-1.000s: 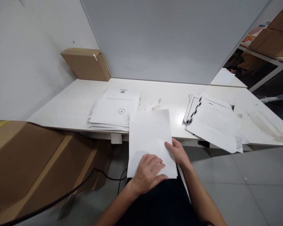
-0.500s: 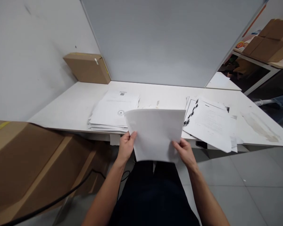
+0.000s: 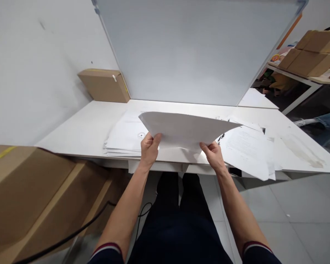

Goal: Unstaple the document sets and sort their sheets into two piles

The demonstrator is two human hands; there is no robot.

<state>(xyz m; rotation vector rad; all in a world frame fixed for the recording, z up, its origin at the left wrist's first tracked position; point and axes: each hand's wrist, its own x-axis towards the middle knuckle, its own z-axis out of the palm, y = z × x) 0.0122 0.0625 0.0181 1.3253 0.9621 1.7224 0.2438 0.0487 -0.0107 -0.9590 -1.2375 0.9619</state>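
Note:
A bowed white paper stack point(image 3: 181, 128) is held between my hands above the front of the white table point(image 3: 79, 128). My left hand point(image 3: 150, 148) grips its left side, thumb on the near face. On the right side, my right hand point(image 3: 213, 154) pinches it the same way. Printed papers with a round stamp point(image 3: 123, 134) lie in a pile to the left. To the right, more printed sheets point(image 3: 247, 148) spread over the table's front edge, partly behind the held paper.
A flat cardboard box point(image 3: 106, 86) leans at the back left against the wall. Large cardboard boxes point(image 3: 30, 190) stand at the lower left, with a black cable point(image 3: 71, 234) across them. A grey panel point(image 3: 176, 51) rises behind the table.
Both hands have moved forward and up with the paper, from over my lap to over the table. The paper has tilted and bowed, its upper corners now spread wider.

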